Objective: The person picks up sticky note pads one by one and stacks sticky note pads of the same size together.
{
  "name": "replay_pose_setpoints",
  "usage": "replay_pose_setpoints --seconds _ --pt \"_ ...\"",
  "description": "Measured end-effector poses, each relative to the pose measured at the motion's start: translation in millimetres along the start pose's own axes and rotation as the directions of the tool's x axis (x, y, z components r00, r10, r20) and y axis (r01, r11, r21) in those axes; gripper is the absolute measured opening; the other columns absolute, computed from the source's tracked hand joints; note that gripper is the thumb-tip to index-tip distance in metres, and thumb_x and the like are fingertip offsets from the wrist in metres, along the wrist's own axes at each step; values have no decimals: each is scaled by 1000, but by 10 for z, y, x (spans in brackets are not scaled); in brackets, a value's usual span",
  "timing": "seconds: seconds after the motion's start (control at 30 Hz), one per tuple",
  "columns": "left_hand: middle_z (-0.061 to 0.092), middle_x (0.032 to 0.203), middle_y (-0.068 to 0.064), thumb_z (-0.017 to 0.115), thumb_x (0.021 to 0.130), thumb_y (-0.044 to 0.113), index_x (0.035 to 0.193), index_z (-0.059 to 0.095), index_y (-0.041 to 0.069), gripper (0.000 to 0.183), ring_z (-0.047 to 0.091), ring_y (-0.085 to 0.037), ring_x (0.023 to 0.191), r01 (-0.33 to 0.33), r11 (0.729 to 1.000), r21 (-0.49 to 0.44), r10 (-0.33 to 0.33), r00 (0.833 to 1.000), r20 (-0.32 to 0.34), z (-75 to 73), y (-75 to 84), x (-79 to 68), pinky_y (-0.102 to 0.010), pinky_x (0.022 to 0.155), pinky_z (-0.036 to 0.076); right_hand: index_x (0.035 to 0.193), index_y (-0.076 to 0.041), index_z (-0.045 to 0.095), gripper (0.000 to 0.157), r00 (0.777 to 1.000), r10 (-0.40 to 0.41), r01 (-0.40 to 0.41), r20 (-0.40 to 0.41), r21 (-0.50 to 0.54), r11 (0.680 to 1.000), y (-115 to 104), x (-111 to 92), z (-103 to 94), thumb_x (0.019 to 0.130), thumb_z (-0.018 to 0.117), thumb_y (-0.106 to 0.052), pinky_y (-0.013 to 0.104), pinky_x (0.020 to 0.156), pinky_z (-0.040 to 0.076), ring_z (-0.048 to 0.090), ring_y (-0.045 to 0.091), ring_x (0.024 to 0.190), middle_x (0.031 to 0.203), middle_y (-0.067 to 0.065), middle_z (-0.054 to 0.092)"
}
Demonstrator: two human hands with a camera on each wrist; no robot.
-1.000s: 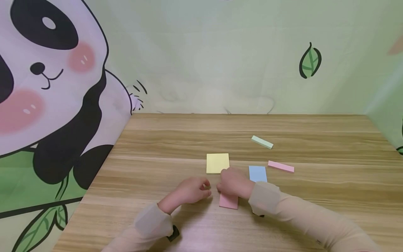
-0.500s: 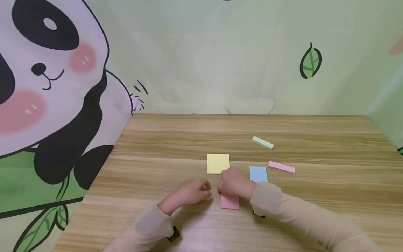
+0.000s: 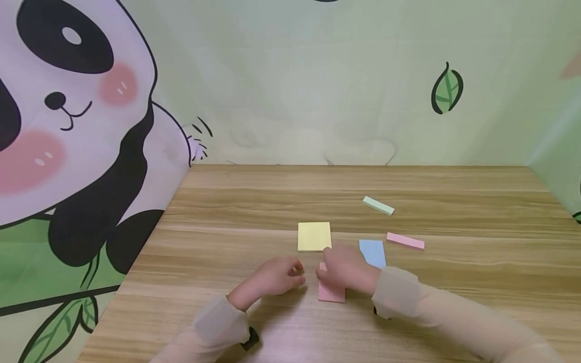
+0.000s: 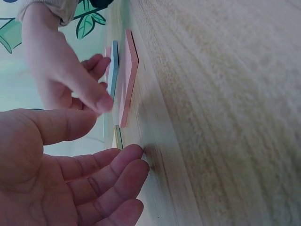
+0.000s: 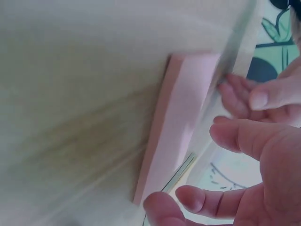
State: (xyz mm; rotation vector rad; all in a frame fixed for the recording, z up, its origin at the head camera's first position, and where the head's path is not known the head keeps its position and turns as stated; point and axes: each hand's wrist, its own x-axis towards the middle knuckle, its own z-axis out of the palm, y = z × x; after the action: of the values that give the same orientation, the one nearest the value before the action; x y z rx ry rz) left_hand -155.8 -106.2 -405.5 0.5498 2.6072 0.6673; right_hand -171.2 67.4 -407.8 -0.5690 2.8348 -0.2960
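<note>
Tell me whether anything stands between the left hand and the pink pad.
No loose object does: only bare table shows between the left hand and the pink pad. The right hand, though, covers part of the pad's far side in the head view, so it may obstruct there.

No text, label, brand, number or sign can be read in any view.

Wood-grain table [image 3: 254, 212], green wall [image 3: 295, 85] — printed panda [image 3: 104, 126], leaf [image 3: 447, 91]
</note>
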Motion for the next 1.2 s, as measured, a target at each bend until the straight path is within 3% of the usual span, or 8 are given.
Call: replay_pose_setpoints --seconds 0.2,0.33,0.43,0.57,0.67,0.77,0.9,1.2 --pt "65 93 -9 56 84 26 100 60 5 26 59 -21 86 2 1000 -5 -2 1000 3 3 -2 -1 -35 73 46 64 -11 47 24 997 -72 72 7 11 997 7 -147 36 75 61 -27 29 42 32 41 17 53 58 1 44" --pt "65 91 -8 57 84 25 99 60 5 25 59 -19 84 -2 1000 -2 2 1000 -4 7 -4 1 -34 71 46 66 -12 47 15 979 -203 201 -26 -67 977 34 -214 31 70 60 -18 30 45 34 43 17 58 65 0 46" --pt "65 91 -8 57 84 26 100 60 5 26 59 -19 83 0 1000 -4 0 1000 -3 7 -6 0 -33 71 46 75 -11 53 10 936 -350 339 -24 -195 920 77 -254 0 69 61 -13 30 50 39 47 17 65 74 1 50" --pt "65 95 -9 56 85 26 101 59 5 27 59 -20 86 9 1000 -11 -9 1000 4 13 -17 0 -34 71 47 92 -15 57 17 843 -538 506 9 -350 788 149 -283 -34 75 61 -16 28 57 45 50 16 76 88 0 51" --pt "65 96 -10 56 85 27 102 59 5 28 60 -21 88 12 1000 -9 -12 1000 6 13 -19 -2 -35 73 47 98 -18 58 18 768 -640 583 11 -425 693 199 -283 -26 81 59 -21 30 62 48 51 16 89 100 -1 52" --pt "65 96 -10 56 85 28 102 59 6 28 59 -21 88 11 1000 -1 -11 1000 4 7 -14 -6 -35 73 47 103 -21 58 18 718 -696 622 8 -458 636 236 -277 9 86 53 -25 35 69 49 50 18 102 114 0 53" --pt "65 93 -9 56 85 27 101 60 6 27 59 -20 85 4 1000 6 -4 1000 0 6 -8 -8 -34 71 46 104 -21 57 21 685 -728 644 0 -467 606 260 -273 61 91 44 -32 40 75 48 49 20 109 122 1 54" --pt "64 91 -7 56 85 27 101 60 6 27 58 -17 82 0 1000 3 0 1000 7 5 -15 -9 -32 68 46 100 -21 56 20 656 -754 649 -14 -499 574 273 -259 105 91 42 -33 40 74 47 50 18 108 113 -1 57"
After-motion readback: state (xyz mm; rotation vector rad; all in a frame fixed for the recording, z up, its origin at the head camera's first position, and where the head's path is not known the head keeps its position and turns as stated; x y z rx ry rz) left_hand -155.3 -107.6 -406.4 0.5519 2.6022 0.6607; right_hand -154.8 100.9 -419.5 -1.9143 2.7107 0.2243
